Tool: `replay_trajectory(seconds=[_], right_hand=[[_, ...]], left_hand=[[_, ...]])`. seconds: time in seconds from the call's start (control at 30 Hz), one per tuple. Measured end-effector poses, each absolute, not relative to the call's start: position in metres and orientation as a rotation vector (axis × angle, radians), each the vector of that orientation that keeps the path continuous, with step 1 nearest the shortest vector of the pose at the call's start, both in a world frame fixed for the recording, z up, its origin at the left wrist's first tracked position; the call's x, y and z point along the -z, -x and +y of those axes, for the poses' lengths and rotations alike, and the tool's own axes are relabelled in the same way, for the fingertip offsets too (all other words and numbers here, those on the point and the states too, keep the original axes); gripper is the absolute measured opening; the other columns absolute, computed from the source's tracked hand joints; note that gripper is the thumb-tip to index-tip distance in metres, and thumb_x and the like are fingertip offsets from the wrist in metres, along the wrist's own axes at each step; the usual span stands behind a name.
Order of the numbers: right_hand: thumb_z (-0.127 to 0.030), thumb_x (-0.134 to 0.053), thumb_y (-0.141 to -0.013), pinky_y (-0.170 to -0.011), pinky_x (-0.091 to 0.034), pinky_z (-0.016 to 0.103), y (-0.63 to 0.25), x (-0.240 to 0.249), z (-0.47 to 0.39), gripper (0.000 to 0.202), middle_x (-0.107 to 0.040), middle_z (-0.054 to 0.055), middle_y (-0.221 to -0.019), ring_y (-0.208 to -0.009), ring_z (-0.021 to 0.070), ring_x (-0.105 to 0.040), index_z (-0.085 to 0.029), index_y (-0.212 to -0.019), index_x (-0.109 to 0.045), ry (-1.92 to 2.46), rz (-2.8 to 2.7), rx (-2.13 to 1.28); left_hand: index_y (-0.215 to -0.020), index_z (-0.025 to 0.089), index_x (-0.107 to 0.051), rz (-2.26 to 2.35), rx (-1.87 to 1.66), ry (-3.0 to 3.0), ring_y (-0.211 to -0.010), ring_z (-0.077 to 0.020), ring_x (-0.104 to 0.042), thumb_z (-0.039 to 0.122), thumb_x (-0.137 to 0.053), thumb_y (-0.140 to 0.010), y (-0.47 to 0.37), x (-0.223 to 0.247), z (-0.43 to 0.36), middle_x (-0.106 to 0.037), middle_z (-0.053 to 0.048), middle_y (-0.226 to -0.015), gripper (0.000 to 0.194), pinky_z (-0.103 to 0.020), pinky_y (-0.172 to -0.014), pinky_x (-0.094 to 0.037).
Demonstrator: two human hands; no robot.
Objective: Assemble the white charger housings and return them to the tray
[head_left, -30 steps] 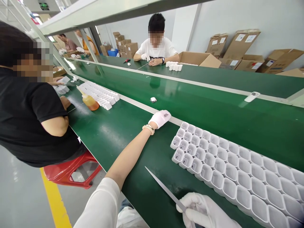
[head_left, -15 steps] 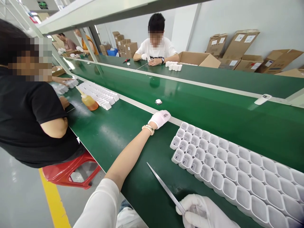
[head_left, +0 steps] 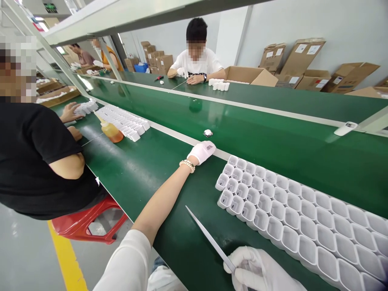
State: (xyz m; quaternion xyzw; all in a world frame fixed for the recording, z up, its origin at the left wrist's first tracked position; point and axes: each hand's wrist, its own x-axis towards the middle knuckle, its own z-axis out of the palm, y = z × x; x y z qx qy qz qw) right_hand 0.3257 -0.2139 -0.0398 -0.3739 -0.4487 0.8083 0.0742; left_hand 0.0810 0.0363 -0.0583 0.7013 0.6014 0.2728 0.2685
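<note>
Left hand (head_left: 202, 152), gloved in white, rests palm-down with fingers together at the far edge of the tabletop (head_left: 145, 169), against the pale rail that borders the green belt (head_left: 273, 141); whether it pinches anything underneath cannot be told. A small white part (head_left: 207, 133) lies on the belt just beyond that hand, slightly to its right, and far nearer to it than to the right hand. Right hand (head_left: 260, 270), also gloved, sits close to the body at the bottom of the view, fingers closed on a slim metal blade (head_left: 209, 239) whose long axis runs up and to the left, tip toward the left forearm. Between the hands, to the right, lie rows of open white shells (head_left: 291, 214), touching one another. A dark print shows on the left glove's back, too small to read; labels on the cardboard boxes (head_left: 303, 64) by the wall are likewise illegible.
</note>
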Motion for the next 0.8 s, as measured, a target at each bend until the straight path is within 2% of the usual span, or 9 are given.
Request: replay_trajectory(seconds=[0.23, 0.4, 0.6, 0.8], right_hand=[[-0.034, -0.077, -0.074, -0.060, -0.050, 0.028, -0.325, 0.039, -0.211, 0.025, -0.069, 0.003, -0.062, -0.056, 0.0148, -0.063, -0.013, -0.083, -0.069, 1.152, -1.332, -2.418], [-0.040, -0.078, -0.073, -0.056, -0.048, 0.027, -0.322, 0.037, -0.211, 0.032, -0.068, 0.004, -0.061, -0.053, 0.0145, -0.062, -0.012, -0.084, -0.069, 1.120, -1.283, -2.424], [-0.038, -0.078, -0.074, -0.060, -0.047, 0.027, -0.325, 0.039, -0.213, 0.031, -0.068, 0.003, -0.061, -0.055, 0.0129, -0.060, -0.012, -0.086, -0.069, 1.173, -1.272, -2.405], [-0.038, -0.079, -0.071, -0.060, -0.045, 0.028, -0.326, 0.047, -0.213, 0.032, -0.065, 0.001, -0.059, -0.054, 0.0140, -0.059, -0.013, -0.088, -0.068, 1.204, -1.278, -2.397]], left_hand=[[-0.098, 0.015, -0.068, 1.622, -0.750, -1.893, -0.091, -0.0170, -0.066, 0.027, -0.060, -0.095, -0.081, 0.060, 0.037, -0.070, -0.006, -0.103, 0.016, -0.036, -0.086, -0.055], [-0.097, 0.015, -0.068, 1.620, -0.756, -1.889, -0.089, -0.0165, -0.066, 0.028, -0.060, -0.095, -0.081, 0.060, 0.037, -0.070, -0.006, -0.101, 0.015, -0.036, -0.085, -0.055], [-0.095, 0.015, -0.067, 1.611, -0.767, -1.884, -0.087, -0.0163, -0.066, 0.028, -0.060, -0.094, -0.081, 0.060, 0.035, -0.070, -0.005, -0.096, 0.015, -0.037, -0.085, -0.055], [-0.093, 0.017, -0.070, 1.570, -0.772, -1.883, -0.084, -0.0152, -0.067, 0.028, -0.064, -0.088, -0.081, 0.058, 0.033, -0.072, -0.003, -0.090, 0.013, -0.030, -0.084, -0.056]])
